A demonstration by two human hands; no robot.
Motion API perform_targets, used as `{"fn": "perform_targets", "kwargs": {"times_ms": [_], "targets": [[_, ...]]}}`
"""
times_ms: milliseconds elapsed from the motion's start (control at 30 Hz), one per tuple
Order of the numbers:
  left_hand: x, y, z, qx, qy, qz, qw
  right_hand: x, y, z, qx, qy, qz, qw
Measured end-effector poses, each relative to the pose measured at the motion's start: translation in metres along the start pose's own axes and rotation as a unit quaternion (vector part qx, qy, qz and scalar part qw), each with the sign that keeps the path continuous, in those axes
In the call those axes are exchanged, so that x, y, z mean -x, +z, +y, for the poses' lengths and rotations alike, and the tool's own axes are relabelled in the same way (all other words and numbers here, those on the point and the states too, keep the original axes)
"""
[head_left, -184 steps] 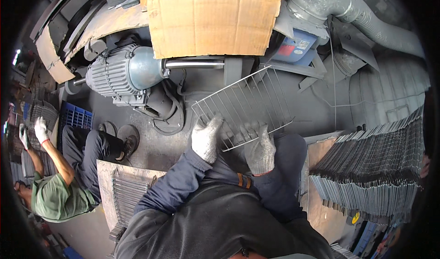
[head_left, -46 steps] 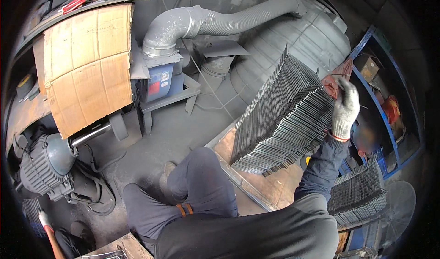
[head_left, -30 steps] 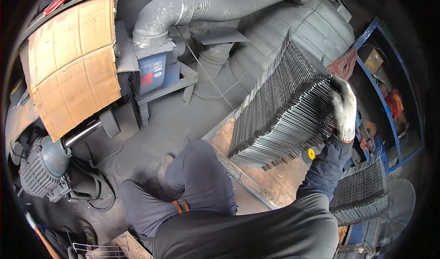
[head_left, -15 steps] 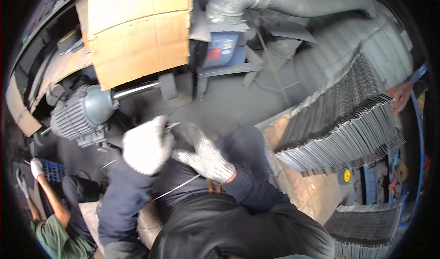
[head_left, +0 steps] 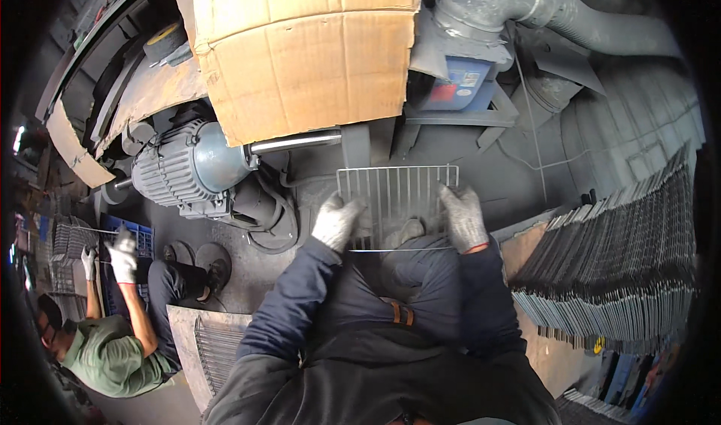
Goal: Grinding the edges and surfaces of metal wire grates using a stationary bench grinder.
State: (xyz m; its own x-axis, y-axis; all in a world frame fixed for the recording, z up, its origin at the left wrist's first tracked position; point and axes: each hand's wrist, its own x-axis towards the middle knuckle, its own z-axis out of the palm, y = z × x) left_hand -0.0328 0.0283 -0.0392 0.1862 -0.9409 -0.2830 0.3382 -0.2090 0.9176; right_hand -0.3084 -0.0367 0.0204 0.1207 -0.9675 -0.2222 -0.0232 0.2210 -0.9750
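left hand grips wire rack | right hand grips rack | fingertips hidden

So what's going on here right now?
A seated person in gloves holds a wire rack flat over their knees, left hand and right hand gripping its side edges. A big stack of similar racks stands to their right. Another worker, lower left, handles racks too.
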Motion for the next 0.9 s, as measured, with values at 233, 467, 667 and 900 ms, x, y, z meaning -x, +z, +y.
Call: {"fn": "perform_targets", "kwargs": {"times_ms": [233,467,667,900], "targets": [[0.005,-0.025,0.007,-0.05,-0.003,0.07,0.996,-0.031,0.037,0.023,-0.011,0.043,-0.025,0.999],[0.034,-0.076,0.049,-0.041,-0.054,0.135,0.988,-0.021,0.107,0.024,-0.03,0.054,-0.055,0.997],[-0.015,0.007,-0.007,-0.027,-0.051,-0.014,0.998,-0.027,-0.001,0.015,-0.004,0.057,0.019,0.998],[0.022,-0.062,0.024,0.034,-0.056,0.086,0.994,-0.041,0.074,0.049,0.03,-0.007,-0.074,0.997]]}}
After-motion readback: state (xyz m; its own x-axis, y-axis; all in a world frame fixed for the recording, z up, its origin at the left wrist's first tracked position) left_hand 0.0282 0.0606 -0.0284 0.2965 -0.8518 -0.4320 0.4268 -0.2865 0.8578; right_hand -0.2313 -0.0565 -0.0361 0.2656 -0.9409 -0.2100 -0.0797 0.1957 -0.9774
